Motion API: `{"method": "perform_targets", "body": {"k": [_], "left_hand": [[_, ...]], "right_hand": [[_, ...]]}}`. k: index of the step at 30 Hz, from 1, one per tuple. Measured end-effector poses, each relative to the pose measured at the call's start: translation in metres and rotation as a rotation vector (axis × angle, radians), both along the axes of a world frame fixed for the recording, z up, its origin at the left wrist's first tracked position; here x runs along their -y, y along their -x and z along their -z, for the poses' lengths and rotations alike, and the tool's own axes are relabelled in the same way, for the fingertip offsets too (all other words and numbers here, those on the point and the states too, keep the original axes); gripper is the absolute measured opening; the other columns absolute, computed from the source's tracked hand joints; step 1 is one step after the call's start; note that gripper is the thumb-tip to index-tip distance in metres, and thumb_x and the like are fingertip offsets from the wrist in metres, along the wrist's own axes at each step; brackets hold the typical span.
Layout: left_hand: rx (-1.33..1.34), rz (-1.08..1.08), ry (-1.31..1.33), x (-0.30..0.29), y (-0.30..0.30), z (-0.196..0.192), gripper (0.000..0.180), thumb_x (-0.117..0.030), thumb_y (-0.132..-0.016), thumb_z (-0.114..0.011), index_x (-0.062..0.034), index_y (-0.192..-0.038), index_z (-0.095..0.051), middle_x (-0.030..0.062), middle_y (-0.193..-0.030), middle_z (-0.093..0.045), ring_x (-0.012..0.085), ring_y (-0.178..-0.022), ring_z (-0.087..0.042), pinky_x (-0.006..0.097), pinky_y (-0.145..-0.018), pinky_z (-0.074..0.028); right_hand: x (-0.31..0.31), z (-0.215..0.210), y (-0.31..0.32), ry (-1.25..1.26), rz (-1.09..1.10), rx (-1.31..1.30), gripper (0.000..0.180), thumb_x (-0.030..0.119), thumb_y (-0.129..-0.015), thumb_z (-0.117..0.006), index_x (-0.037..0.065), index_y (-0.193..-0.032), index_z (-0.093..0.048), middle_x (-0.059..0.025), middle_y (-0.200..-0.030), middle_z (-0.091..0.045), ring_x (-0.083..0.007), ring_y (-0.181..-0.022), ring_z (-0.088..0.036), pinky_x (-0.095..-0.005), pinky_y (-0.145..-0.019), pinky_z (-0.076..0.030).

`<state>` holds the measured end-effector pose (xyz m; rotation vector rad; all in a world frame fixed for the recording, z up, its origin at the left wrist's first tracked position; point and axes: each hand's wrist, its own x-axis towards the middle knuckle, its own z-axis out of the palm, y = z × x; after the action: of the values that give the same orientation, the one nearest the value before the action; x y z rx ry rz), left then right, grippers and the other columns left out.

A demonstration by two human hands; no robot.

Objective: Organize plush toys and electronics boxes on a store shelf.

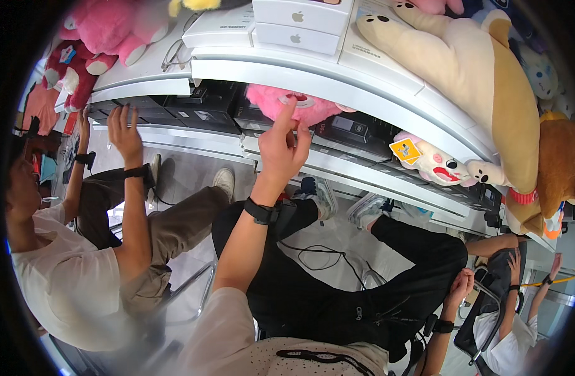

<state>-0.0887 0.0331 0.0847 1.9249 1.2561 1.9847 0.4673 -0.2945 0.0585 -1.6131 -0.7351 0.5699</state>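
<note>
My left hand (282, 145) is raised at the desk-like shelf, its index finger stretched up to a fluffy pink plush toy (312, 114). The fingertip overlaps a pale oval patch on the plush; whether it presses there I cannot tell. Nothing shows in this hand, and the other fingers are partly bent. The plush sits in the gap under the white shelf top (337, 78), among dark boxes (347, 128). Down at the right, my right hand (461, 285) lies beside my black-trousered leg with its fingers curled in. No object is visible in it.
White boxes (297, 39) and a long beige plush dog (457, 62) lie on top. A pig-like plush (432, 160) pokes from the gap. Someone (80, 263) sits at my left, hands raised; another person (507, 326) is at far right. Black cable (319, 250) hangs below.
</note>
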Motion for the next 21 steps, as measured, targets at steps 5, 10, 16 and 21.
{"method": "perform_targets", "body": {"k": [5, 10, 16, 21], "left_hand": [[-0.073, 0.047, 0.046, 0.002, -0.004, 0.009, 0.041, 0.004, -0.09, -0.067, -0.0006, -0.129, -0.06, 0.0017, -0.065, -0.056, 0.0074, -0.05, -0.047, 0.022, -0.049, -0.038], [-0.06, 0.043, 0.077, -0.003, -0.011, 0.012, 0.025, 0.002, -0.089, -0.068, -0.0026, -0.113, -0.064, 0.0025, -0.065, -0.058, 0.0087, -0.048, -0.049, 0.023, -0.048, -0.038], [-0.109, 0.094, 0.207, -0.003, -0.022, 0.014, 0.015, -0.003, -0.086, -0.072, -0.0088, -0.1, -0.07, 0.0053, -0.069, -0.066, 0.0174, -0.048, -0.058, 0.03, -0.048, -0.045], [-0.14, 0.111, 0.28, 0.0, -0.026, 0.021, 0.016, -0.007, -0.087, -0.072, -0.008, -0.102, -0.072, 0.0093, -0.076, -0.072, 0.0206, -0.055, -0.066, 0.031, -0.053, -0.052]], "right_hand": [[0.001, 0.002, -0.001, -0.001, -0.007, 0.021, 0.008, 0.016, -0.101, -0.061, 0.008, -0.099, -0.063, 0.0083, -0.068, -0.046, 0.0008, -0.048, -0.028, -0.0179, -0.044, -0.017], [-0.004, -0.005, 0.006, -0.001, -0.032, 0.025, 0.008, 0.015, -0.1, -0.061, 0.007, -0.099, -0.063, 0.0073, -0.066, -0.045, 0.0002, -0.047, -0.027, -0.0199, -0.042, -0.016], [-0.032, -0.039, 0.041, 0.08, -0.177, 0.03, 0.009, 0.009, -0.1, -0.057, 0.005, -0.104, -0.063, 0.006, -0.067, -0.046, -0.0002, -0.047, -0.029, -0.0199, -0.043, -0.017], [-0.089, -0.099, 0.09, 0.466, -0.693, 0.141, 0.023, 0.004, -0.096, -0.063, 0.006, -0.118, -0.064, 0.0, -0.085, -0.065, -0.0011, -0.054, -0.045, -0.0175, -0.045, -0.031]]}}
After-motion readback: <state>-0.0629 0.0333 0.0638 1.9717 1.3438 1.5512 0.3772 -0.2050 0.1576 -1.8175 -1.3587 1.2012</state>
